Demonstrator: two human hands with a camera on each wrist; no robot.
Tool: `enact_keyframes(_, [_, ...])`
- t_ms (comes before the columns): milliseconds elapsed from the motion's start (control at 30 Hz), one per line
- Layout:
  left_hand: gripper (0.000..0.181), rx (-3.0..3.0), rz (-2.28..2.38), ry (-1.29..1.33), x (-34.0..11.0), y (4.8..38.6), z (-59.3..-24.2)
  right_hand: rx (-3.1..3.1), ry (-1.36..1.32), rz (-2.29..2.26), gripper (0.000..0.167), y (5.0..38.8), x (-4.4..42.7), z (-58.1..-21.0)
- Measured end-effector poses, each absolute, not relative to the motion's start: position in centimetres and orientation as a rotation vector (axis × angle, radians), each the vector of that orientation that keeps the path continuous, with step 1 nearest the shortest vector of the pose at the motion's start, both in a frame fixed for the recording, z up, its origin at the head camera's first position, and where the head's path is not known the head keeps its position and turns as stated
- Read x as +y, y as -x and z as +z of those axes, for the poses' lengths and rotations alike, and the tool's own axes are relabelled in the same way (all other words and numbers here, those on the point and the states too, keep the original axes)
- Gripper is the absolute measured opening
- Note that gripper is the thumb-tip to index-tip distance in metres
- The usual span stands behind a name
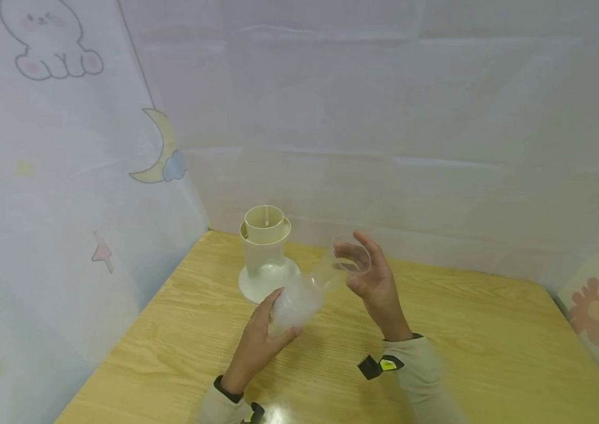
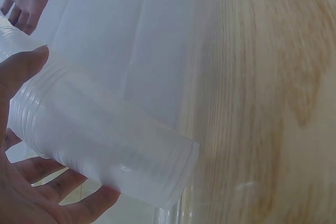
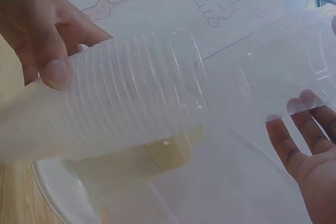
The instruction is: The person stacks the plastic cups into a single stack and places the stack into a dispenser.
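Observation:
My left hand (image 1: 258,343) grips a stack of clear plastic cups (image 1: 298,304), thumb on one side and fingers on the other. The stack is tilted, its ringed rims pointing up toward the right hand, as the right wrist view shows. A single clear plastic cup (image 3: 278,85) stands off from those rims. Around it, my right hand (image 1: 379,288) holds the cup between thumb and curled fingers, its open mouth toward the upper right in the head view. In the right wrist view, several fingertips (image 3: 302,106) press against the cup's wall.
Just behind the stack stands a cream cylindrical holder (image 1: 265,252) with a double-walled top and a wide round base. It is on a wood-grain table (image 1: 490,353). Pale printed sheets (image 1: 305,118) hang along the table's back and sides.

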State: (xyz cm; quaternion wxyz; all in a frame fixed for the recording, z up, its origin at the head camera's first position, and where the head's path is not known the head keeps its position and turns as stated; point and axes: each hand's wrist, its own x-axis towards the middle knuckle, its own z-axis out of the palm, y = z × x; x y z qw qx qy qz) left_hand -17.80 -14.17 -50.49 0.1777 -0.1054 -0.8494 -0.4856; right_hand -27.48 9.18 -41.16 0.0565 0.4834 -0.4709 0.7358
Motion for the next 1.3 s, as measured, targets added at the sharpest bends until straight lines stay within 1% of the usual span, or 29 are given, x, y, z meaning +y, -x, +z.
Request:
enact_keyframes(233, [0.080,-2.398,-1.392,0.296,-14.4,17.7,-50.6,-1.477,-1.507,2.217,0.077,27.4,7.9,-42.0])
enact_keyframes(533, [0.080,-2.397,-1.393,0.297,-14.5,17.6,-50.6,-1.651,-1.493,2.197,0.080,27.5,6.6,-43.5])
enact_keyframes(867, [0.080,-2.383,-1.389,0.327,-14.1,17.7,-50.5,-1.846,-1.515,2.121,0.070,28.2,7.0,-45.1])
enact_keyframes(1033, [0.080,-2.387,-1.379,0.329,-14.1,17.8,-50.5,-1.885,-1.588,2.149,0.070,28.5,7.3,-45.3])
enact_keyframes(1300, [0.079,-2.388,-1.372,0.325,-14.2,17.8,-50.5,-2.028,-1.629,2.104,0.072,28.7,7.4,-45.5])
